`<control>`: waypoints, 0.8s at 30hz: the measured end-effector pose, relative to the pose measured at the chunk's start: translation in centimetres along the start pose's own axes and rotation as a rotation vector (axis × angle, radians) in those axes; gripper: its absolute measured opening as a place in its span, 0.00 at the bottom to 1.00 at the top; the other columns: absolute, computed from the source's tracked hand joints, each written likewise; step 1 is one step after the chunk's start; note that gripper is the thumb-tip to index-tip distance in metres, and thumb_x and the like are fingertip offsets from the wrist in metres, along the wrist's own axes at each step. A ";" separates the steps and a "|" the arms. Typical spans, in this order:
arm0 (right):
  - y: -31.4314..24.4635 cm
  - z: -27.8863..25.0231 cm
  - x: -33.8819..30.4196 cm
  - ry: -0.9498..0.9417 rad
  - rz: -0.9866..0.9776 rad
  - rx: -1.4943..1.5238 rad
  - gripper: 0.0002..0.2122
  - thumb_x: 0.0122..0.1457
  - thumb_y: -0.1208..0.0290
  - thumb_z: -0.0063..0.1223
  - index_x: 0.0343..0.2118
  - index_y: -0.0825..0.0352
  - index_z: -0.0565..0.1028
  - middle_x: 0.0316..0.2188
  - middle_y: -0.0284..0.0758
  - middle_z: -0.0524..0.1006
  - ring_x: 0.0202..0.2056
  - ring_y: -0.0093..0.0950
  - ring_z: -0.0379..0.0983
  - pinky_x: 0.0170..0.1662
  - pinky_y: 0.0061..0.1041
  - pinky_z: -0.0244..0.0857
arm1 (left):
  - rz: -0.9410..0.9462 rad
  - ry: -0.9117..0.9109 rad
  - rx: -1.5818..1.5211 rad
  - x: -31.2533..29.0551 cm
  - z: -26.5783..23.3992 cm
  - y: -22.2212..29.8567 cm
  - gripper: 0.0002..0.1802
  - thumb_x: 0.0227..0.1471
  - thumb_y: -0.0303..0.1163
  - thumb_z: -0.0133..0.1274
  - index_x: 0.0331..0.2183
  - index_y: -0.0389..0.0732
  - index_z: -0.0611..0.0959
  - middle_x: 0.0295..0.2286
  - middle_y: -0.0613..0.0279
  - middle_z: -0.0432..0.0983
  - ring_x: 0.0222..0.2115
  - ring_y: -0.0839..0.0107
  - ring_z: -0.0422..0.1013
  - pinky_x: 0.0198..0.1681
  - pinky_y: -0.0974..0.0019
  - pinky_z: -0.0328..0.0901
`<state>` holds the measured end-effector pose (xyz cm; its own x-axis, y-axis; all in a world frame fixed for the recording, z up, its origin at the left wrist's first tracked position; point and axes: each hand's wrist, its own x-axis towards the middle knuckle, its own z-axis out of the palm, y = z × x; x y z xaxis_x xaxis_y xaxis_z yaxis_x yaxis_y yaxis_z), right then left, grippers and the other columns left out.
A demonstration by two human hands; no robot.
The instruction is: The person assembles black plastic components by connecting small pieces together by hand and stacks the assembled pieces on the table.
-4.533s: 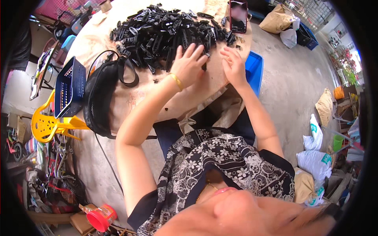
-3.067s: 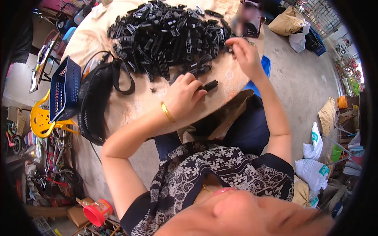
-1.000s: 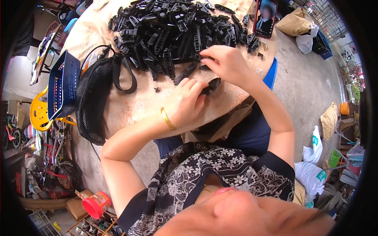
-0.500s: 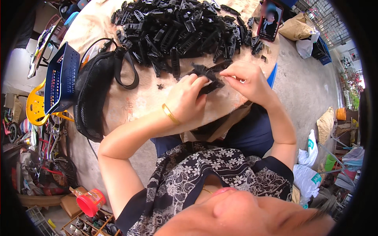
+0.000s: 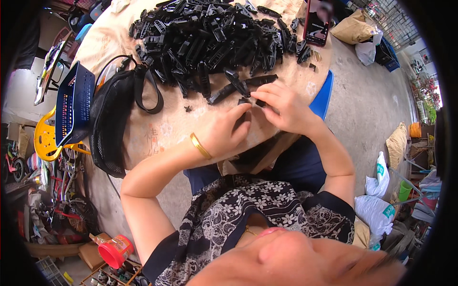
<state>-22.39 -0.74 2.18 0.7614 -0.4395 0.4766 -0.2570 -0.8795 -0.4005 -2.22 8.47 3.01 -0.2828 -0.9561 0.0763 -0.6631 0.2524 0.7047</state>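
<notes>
A large heap of black plastic parts [image 5: 210,47], long and slotted, lies on the round cloth-covered table [image 5: 129,128]. Between the heap and my hands, a few long black pieces [image 5: 223,93] rest loose on the cloth. My left hand [image 5: 229,129], with a gold bangle at its wrist, pinches a small black plastic piece [image 5: 244,101] between thumb and fingers. Close on its right, my right hand [image 5: 290,108] has its fingertips closed around another small black piece [image 5: 260,102]. Fingers hide most of both pieces, so their exact shape cannot be told.
A phone [image 5: 317,21] stands at the heap's right. On the table's left lies a black mesh bag [image 5: 112,119] with a strap, beside a blue basket [image 5: 74,102] on a yellow chair [image 5: 45,138]. A blue stool edge [image 5: 322,95] shows past the table's right rim.
Dark pieces that were bunched at my fingers now lie on the cloth by the heap. My right hand has come lower and nearer my left, and both now pinch small black pieces.
</notes>
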 end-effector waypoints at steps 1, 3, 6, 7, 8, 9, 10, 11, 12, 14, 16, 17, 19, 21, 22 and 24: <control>0.1 -0.3 0.0 -0.054 0.026 0.000 0.12 0.48 0.79 0.53 0.38 0.69 0.75 0.36 0.38 0.74 0.39 0.37 0.69 0.42 0.31 0.65 | 0.005 -0.029 0.009 0.2 -0.2 -0.3 0.21 0.42 0.29 0.50 0.43 0.39 0.76 0.29 0.50 0.73 0.27 0.51 0.72 0.30 0.55 0.67; 0.4 -0.7 -0.1 -0.109 0.051 -0.002 0.12 0.48 0.77 0.55 0.38 0.68 0.75 0.36 0.38 0.74 0.39 0.37 0.69 0.43 0.31 0.65 | 0.010 -0.056 0.018 0.4 -0.7 -1.1 0.20 0.43 0.28 0.49 0.43 0.40 0.76 0.30 0.50 0.72 0.29 0.51 0.72 0.32 0.56 0.68; 1.0 -1.2 -0.4 -0.057 0.084 -0.024 0.14 0.45 0.73 0.60 0.37 0.68 0.76 0.34 0.37 0.74 0.38 0.36 0.69 0.41 0.31 0.65 | 0.186 0.017 0.123 0.4 -0.9 -1.9 0.21 0.42 0.21 0.49 0.43 0.42 0.78 0.30 0.54 0.72 0.33 0.55 0.70 0.36 0.59 0.66; 1.3 -1.4 -0.4 -0.070 0.094 -0.028 0.14 0.44 0.71 0.61 0.36 0.68 0.76 0.32 0.36 0.74 0.37 0.36 0.69 0.40 0.31 0.65 | 0.217 0.081 0.149 0.4 -0.9 -1.9 0.19 0.41 0.22 0.52 0.40 0.42 0.79 0.30 0.55 0.71 0.34 0.56 0.69 0.37 0.60 0.65; 1.4 -1.6 -0.4 -0.084 0.103 -0.031 0.15 0.43 0.69 0.62 0.36 0.68 0.76 0.31 0.35 0.74 0.36 0.36 0.69 0.39 0.32 0.64 | 0.248 0.144 0.175 0.4 -0.9 -1.9 0.17 0.40 0.23 0.55 0.38 0.42 0.80 0.31 0.57 0.69 0.35 0.56 0.68 0.38 0.60 0.65; 1.1 -1.7 -0.4 -0.085 0.104 -0.030 0.15 0.43 0.69 0.62 0.36 0.68 0.76 0.31 0.35 0.74 0.36 0.36 0.69 0.39 0.32 0.64 | 0.247 0.143 0.174 0.4 -0.7 -1.7 0.17 0.40 0.23 0.55 0.38 0.42 0.80 0.31 0.57 0.69 0.35 0.56 0.68 0.38 0.60 0.65; 0.4 -1.7 -0.3 -0.054 0.099 0.036 0.14 0.43 0.70 0.62 0.35 0.67 0.76 0.30 0.35 0.74 0.36 0.36 0.69 0.39 0.32 0.64 | 0.228 0.178 0.184 0.3 -0.4 -1.6 0.16 0.39 0.24 0.58 0.35 0.41 0.80 0.30 0.57 0.70 0.34 0.57 0.68 0.37 0.60 0.65; -0.4 -1.7 -0.2 -0.022 0.094 0.103 0.13 0.43 0.71 0.62 0.34 0.67 0.76 0.29 0.34 0.74 0.36 0.36 0.69 0.39 0.32 0.64 | 0.208 0.213 0.193 0.3 -0.2 -1.6 0.14 0.37 0.26 0.60 0.33 0.40 0.80 0.30 0.57 0.70 0.33 0.57 0.69 0.36 0.60 0.65; -1.2 -1.6 -0.1 -0.026 0.093 0.108 0.13 0.43 0.71 0.62 0.34 0.67 0.76 0.29 0.34 0.74 0.36 0.36 0.69 0.39 0.32 0.64 | 0.203 0.214 0.193 0.3 0.1 -1.6 0.14 0.37 0.26 0.60 0.33 0.40 0.80 0.30 0.57 0.70 0.33 0.57 0.69 0.36 0.60 0.65; -2.6 -1.3 -0.5 -0.041 0.035 -0.007 0.12 0.43 0.73 0.61 0.33 0.67 0.76 0.29 0.34 0.74 0.35 0.35 0.68 0.38 0.31 0.64 | 0.159 0.224 0.165 0.3 0.5 -1.5 0.13 0.37 0.28 0.62 0.30 0.38 0.80 0.28 0.57 0.71 0.32 0.59 0.69 0.35 0.62 0.65; -2.5 -1.1 -0.6 -0.037 0.033 -0.036 0.12 0.42 0.73 0.61 0.33 0.67 0.76 0.29 0.33 0.73 0.34 0.34 0.68 0.37 0.31 0.64 | 0.126 0.229 0.131 0.3 0.4 -1.4 0.13 0.37 0.28 0.62 0.29 0.38 0.80 0.27 0.57 0.71 0.31 0.59 0.69 0.34 0.62 0.65; -2.3 -1.3 -0.6 -0.050 0.067 -0.051 0.13 0.41 0.75 0.62 0.34 0.67 0.77 0.29 0.34 0.74 0.33 0.35 0.68 0.36 0.31 0.64 | 0.094 0.238 0.094 0.3 0.3 -1.4 0.13 0.37 0.29 0.63 0.29 0.38 0.80 0.27 0.58 0.71 0.30 0.60 0.70 0.33 0.63 0.65; -1.8 -1.4 -0.6 -0.065 0.104 -0.065 0.15 0.40 0.77 0.63 0.34 0.68 0.77 0.29 0.35 0.74 0.33 0.35 0.69 0.36 0.30 0.64 | 0.093 0.235 0.088 0.2 0.1 -1.8 0.13 0.36 0.29 0.63 0.29 0.37 0.80 0.27 0.58 0.71 0.29 0.60 0.69 0.32 0.63 0.65; -1.1 -1.1 -0.7 -0.034 0.075 -0.025 0.13 0.42 0.73 0.61 0.34 0.66 0.77 0.28 0.33 0.73 0.31 0.33 0.67 0.34 0.30 0.63 | 0.093 0.233 0.081 0.3 0.1 -2.0 0.13 0.36 0.30 0.64 0.28 0.37 0.80 0.26 0.58 0.71 0.29 0.60 0.69 0.31 0.63 0.65; -1.1 -1.1 -0.5 -0.037 0.074 -0.022 0.13 0.42 0.73 0.61 0.34 0.66 0.77 0.28 0.33 0.73 0.31 0.33 0.67 0.34 0.30 0.63 | 0.109 0.234 0.101 0.4 0.0 -2.1 0.14 0.35 0.30 0.64 0.27 0.36 0.80 0.26 0.58 0.71 0.28 0.60 0.69 0.31 0.63 0.65; -1.4 -1.3 -0.1 -0.055 0.012 -0.044 0.13 0.43 0.73 0.61 0.34 0.66 0.77 0.27 0.33 0.72 0.30 0.33 0.67 0.34 0.30 0.63 | 0.122 0.236 0.121 0.4 0.0 -2.1 0.14 0.34 0.30 0.65 0.27 0.36 0.80 0.25 0.58 0.71 0.28 0.60 0.69 0.31 0.63 0.65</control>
<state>-22.86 0.32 3.71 0.7892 -0.4407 0.4277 -0.2915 -0.8818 -0.3707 -0.90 7.58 1.56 -0.2062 -0.9221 0.3275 -0.7158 0.3703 0.5920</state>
